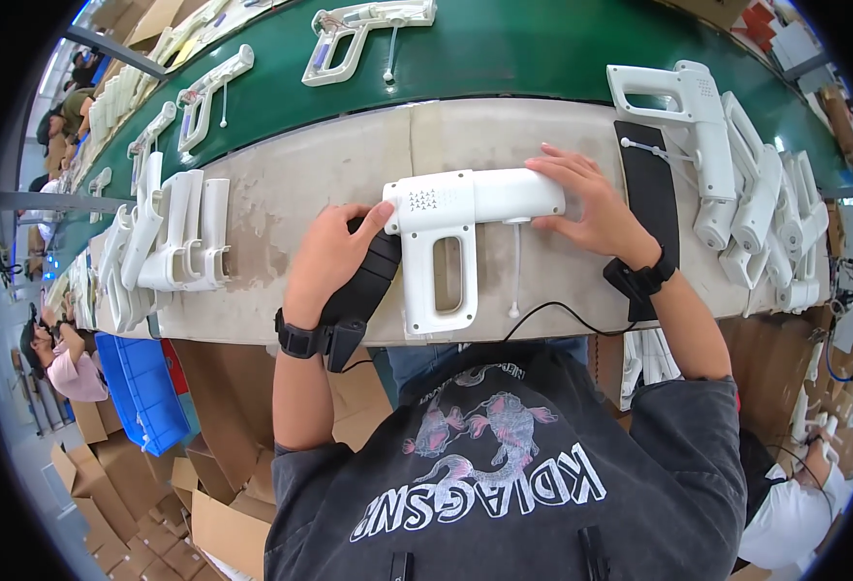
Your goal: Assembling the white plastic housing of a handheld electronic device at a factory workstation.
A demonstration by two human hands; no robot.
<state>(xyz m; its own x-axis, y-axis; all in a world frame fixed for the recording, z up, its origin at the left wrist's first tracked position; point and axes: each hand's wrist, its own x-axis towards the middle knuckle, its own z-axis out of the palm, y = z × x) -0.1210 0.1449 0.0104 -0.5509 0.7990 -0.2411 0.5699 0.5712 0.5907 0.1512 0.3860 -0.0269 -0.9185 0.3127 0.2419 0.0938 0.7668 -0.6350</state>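
Observation:
A white gun-shaped device lies on its side on the pale worktop in front of me. Its handle loop points toward me, and a cluster of small vents and several screw holes mark its left end. My left hand grips that end, thumb on the casing and other fingers partly hidden. At the barrel's right end, my right hand holds the tube between thumb and fingers. A thin white cord with a knob hangs from the barrel toward me. Black bands with small boxes circle both wrists.
White half shells stand in a row at the left. Finished-looking gun-shaped devices pile up at the right, beside a black mat. A green conveyor carries open units beyond the worktop. A blue crate and cardboard boxes sit below left; other people work nearby.

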